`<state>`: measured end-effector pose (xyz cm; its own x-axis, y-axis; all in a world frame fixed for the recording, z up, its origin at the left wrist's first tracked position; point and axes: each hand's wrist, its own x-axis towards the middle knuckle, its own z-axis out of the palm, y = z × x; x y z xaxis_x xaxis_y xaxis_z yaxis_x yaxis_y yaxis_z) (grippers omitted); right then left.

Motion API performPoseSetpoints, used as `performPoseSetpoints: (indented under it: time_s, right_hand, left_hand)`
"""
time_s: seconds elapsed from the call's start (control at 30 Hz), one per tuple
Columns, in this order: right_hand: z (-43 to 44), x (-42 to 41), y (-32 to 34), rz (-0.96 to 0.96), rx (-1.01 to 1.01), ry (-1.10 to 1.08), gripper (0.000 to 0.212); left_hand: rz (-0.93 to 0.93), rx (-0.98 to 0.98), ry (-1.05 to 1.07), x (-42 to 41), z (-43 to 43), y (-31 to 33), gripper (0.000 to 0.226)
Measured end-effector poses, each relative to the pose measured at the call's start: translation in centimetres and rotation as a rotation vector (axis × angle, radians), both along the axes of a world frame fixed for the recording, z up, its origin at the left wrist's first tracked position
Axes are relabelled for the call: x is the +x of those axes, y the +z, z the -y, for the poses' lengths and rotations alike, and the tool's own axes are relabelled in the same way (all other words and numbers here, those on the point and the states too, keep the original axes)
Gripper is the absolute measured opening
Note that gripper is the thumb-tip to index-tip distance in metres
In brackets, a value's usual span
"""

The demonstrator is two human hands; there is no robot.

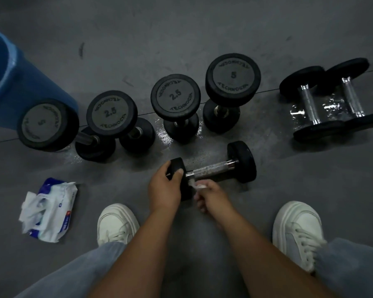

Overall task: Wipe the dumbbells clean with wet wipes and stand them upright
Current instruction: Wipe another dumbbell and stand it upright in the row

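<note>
On the grey gym floor (181, 29), between the white sneakers (116, 222): one dumbbell (209, 169) lies on its side, handle running left-right. Left hand (164, 188) grips the left head, fingers curled over the top, thumb on the inner face. Right hand (211, 194) pinches a crumpled wet wipe (197, 186) against the handle end next to that head. Its fingers are closed round the wipe; motion blur hides the detail.

Behind it is a row of four on end, left to right: first 5 dumbbell (45, 124), first 2.5 dumbbell (111, 112), second 2.5 dumbbell (175, 95), second 5 dumbbell (233, 77).

Far right, apart from the row: two lying dumbbells (309, 104), side by side, heads touching, with wet sheen on the floor around the handles.

Left of the feet is an opened wipes pack (50, 209) with a sheet pulled out. A blue bin (13, 82) stands far left, just behind the first 5 dumbbell.
</note>
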<state>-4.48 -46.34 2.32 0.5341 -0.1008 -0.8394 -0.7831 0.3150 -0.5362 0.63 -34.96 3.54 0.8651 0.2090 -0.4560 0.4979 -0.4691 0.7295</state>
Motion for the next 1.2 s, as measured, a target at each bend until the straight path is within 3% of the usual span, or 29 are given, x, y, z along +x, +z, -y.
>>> performPoseSetpoints:
  time_s: [0.13,0.2,0.3,0.33,0.4,0.47,0.5,0.63,0.77,0.93,1.0,1.07,1.2]
  right_hand:
    - [1.8,1.3,-1.6,-0.182,0.111,-0.471,0.017]
    - [1.6,2.1,-1.6,-0.164,0.15,-0.472,0.021]
    - [0.9,1.8,-1.0,-0.076,0.003,-0.102,0.017]
    - [1.0,1.5,-1.5,-0.058,-0.045,-0.074,0.015]
    - [1.8,1.6,-2.1,-0.085,-0.083,-0.283,0.018]
    - [2.6,2.3,-2.4,-0.119,0.02,-0.525,0.021]
    - [2.6,2.4,-2.3,-0.121,0.062,-0.536,0.022]
    - [1.4,1.7,-1.2,-0.094,-0.056,-0.183,0.013]
    - [2.0,2.5,-2.0,-0.157,-0.017,-0.461,0.027]
    - [0.1,1.1,-2.0,-0.09,-0.058,-0.245,0.013]
    - [1.0,1.4,-1.9,-0.158,-0.115,-0.364,0.016]
    - [1.5,1.7,-2.1,-0.203,-0.012,-0.446,0.021]
    - [0.4,1.9,-0.2,-0.132,-0.052,-0.058,0.01]
  left_hand:
    - [0.016,-0.042,0.029,-0.3,0.1,0.3,0.041]
    - [0.018,-0.056,0.047,-0.3,0.2,0.4,0.041]
    - [0.001,-0.069,0.063,0.2,0.2,0.3,0.039]
    - [-0.004,-0.075,0.061,0.3,0.2,0.2,0.039]
    - [-0.007,-0.076,0.056,0.2,0.1,0.4,0.039]
    - [-0.001,-0.081,0.063,0.0,0.2,0.6,0.041]
    - [0.002,-0.088,0.066,0.0,0.3,0.7,0.041]
    - [0.002,-0.085,0.058,0.2,0.3,0.8,0.04]
    - [-0.003,-0.102,0.078,0.0,0.4,0.7,0.041]
    - [0.002,-0.075,0.046,0.3,0.2,0.6,0.041]
    - [-0.006,-0.076,0.054,0.2,0.3,0.6,0.042]
    - [-0.011,-0.078,0.058,0.0,0.3,0.6,0.044]
    - [-0.033,-0.068,0.063,0.4,0.2,0.6,0.045]
